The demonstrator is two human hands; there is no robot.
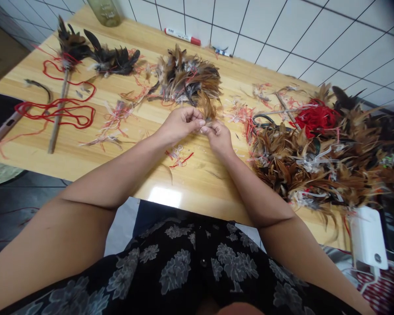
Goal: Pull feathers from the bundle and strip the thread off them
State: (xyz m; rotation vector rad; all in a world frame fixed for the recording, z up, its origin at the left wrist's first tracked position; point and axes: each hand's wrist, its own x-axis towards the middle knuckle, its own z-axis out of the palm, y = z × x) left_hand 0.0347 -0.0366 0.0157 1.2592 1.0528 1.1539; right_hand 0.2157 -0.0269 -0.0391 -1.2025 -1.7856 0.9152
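My left hand (180, 124) and my right hand (218, 138) meet at the middle of a light wooden table (197, 175). Their fingertips pinch a small tuft of brown feathers (205, 107). Just behind them lies a heap of brown and black rooster-like feathers (187, 81) tangled with thread. A much larger feather pile (315, 162) spreads to the right of my right hand. Short scraps of red and white thread (177, 158) lie just below my left wrist.
Black-handled scissors (265, 121) and a red yarn bundle (317, 118) sit by the right pile. At left are dark feathers (111, 61), a feathered stick (61, 105), red cord (65, 113) and a phone (1, 116). A marker (182, 36) and bottle (104, 11) stand against the tiled wall (302, 39).
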